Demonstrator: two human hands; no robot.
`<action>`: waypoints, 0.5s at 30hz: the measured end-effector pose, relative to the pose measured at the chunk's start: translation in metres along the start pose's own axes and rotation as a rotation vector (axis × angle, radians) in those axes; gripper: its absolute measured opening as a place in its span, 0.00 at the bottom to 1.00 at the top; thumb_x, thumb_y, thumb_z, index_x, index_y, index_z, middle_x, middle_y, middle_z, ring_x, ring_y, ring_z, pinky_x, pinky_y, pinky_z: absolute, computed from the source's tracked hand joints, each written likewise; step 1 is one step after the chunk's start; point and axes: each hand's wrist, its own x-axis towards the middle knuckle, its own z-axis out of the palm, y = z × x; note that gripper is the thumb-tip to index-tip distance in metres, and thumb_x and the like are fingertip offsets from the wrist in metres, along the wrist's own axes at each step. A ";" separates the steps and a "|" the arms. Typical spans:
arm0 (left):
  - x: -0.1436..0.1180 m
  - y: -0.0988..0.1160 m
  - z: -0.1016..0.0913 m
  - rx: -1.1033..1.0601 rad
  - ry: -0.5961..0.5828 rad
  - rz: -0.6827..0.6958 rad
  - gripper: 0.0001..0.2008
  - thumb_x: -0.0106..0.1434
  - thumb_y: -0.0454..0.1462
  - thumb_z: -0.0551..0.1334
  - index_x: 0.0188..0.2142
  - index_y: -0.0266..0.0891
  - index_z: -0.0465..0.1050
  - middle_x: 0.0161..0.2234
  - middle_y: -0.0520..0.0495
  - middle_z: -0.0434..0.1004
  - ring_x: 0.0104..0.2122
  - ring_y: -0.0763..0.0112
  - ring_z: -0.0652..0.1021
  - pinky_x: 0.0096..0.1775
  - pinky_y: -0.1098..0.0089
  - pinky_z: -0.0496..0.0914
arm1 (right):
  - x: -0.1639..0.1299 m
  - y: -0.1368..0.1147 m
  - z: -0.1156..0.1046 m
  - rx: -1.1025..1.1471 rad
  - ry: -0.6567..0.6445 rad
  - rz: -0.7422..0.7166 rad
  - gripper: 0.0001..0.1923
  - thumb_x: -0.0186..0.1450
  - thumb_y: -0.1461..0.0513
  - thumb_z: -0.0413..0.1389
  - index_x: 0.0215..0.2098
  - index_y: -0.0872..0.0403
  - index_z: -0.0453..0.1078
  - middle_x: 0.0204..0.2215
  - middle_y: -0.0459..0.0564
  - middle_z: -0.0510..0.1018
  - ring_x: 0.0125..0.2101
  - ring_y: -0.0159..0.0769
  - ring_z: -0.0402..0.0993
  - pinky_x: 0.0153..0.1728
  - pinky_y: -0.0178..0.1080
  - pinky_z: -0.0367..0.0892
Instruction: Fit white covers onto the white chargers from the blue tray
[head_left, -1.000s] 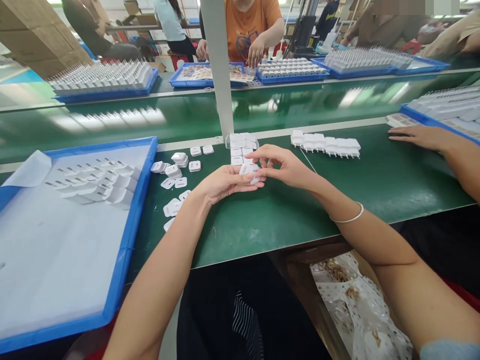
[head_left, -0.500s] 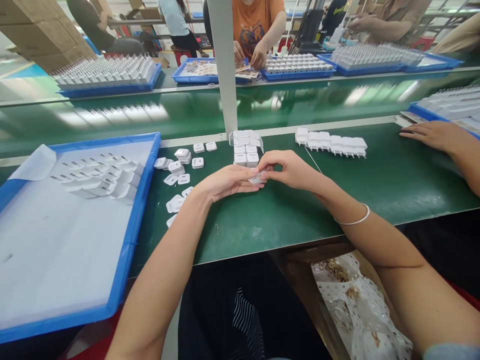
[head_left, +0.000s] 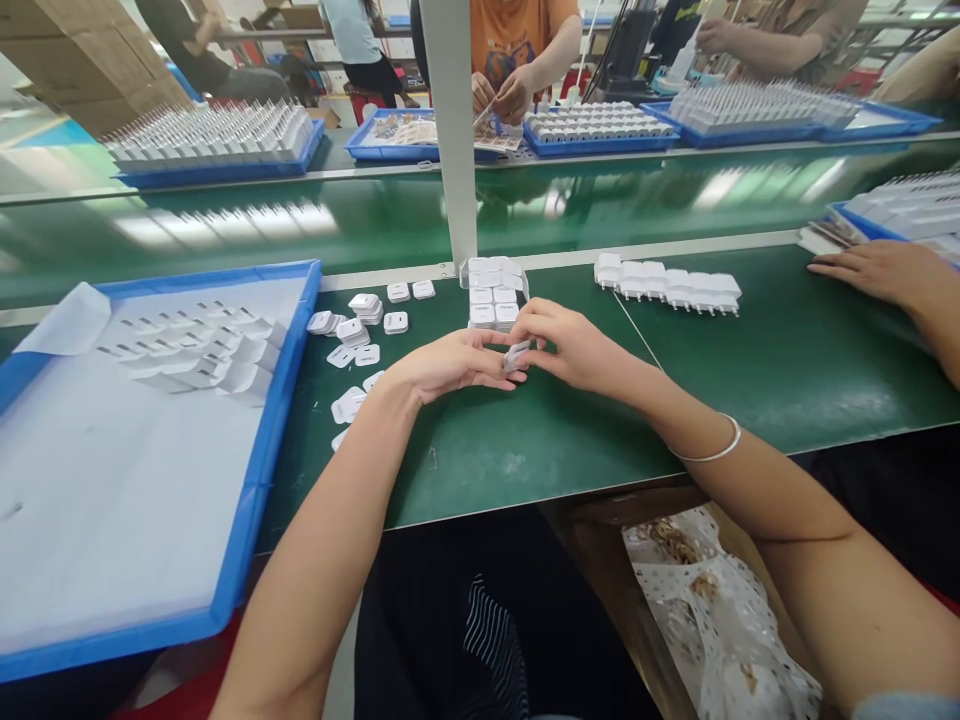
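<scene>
Green bench (head_left: 525, 450): bare strip nearest the body, both forearms over it.
Left hand (head_left: 442, 365): fingers loosely curled, tips on small white piece (head_left: 516, 355).
Right hand (head_left: 574, 345): thumb and fingers pinched on same piece, above bench centre.
Left side: blue tray (head_left: 255, 480), loose white parts (head_left: 352, 340).
Beyond hands: stacked white blocks (head_left: 495, 295), row of white plugs (head_left: 671, 283).
Far right: co-worker's hand (head_left: 874, 272) flat on bench.

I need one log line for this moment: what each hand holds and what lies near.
left hand: on white part | right hand: pinches same part | near: part stack, loose parts, blue tray
</scene>
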 end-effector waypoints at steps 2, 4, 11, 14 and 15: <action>-0.003 0.003 -0.004 0.018 -0.013 0.027 0.20 0.54 0.32 0.72 0.47 0.33 0.80 0.47 0.39 0.84 0.47 0.62 0.83 0.57 0.61 0.73 | 0.002 0.001 -0.004 0.121 0.040 0.074 0.03 0.62 0.64 0.61 0.31 0.54 0.71 0.36 0.51 0.74 0.35 0.36 0.69 0.33 0.38 0.65; -0.006 0.004 -0.007 0.045 -0.022 0.066 0.16 0.56 0.35 0.73 0.44 0.33 0.82 0.50 0.38 0.83 0.48 0.62 0.82 0.58 0.62 0.73 | 0.004 -0.001 -0.009 0.266 0.032 0.159 0.08 0.59 0.62 0.65 0.29 0.54 0.71 0.33 0.49 0.75 0.32 0.34 0.68 0.30 0.37 0.63; -0.006 0.003 -0.008 0.060 -0.044 0.100 0.12 0.52 0.37 0.76 0.34 0.33 0.82 0.38 0.41 0.85 0.45 0.61 0.84 0.59 0.57 0.72 | 0.005 -0.010 -0.015 0.610 -0.033 0.261 0.11 0.56 0.59 0.69 0.30 0.55 0.74 0.28 0.46 0.78 0.27 0.32 0.72 0.30 0.37 0.67; -0.003 0.000 -0.009 0.006 -0.041 0.110 0.12 0.51 0.35 0.77 0.34 0.32 0.81 0.38 0.40 0.85 0.45 0.60 0.84 0.60 0.57 0.71 | 0.004 -0.009 -0.010 0.485 0.044 0.163 0.08 0.59 0.59 0.68 0.32 0.54 0.77 0.31 0.48 0.80 0.29 0.33 0.72 0.29 0.37 0.66; -0.001 -0.002 -0.009 -0.015 -0.027 0.112 0.12 0.51 0.35 0.77 0.34 0.32 0.81 0.38 0.40 0.85 0.44 0.61 0.84 0.60 0.58 0.71 | 0.003 -0.009 -0.008 0.404 0.081 0.108 0.06 0.60 0.60 0.67 0.34 0.54 0.78 0.32 0.49 0.80 0.30 0.34 0.72 0.28 0.37 0.66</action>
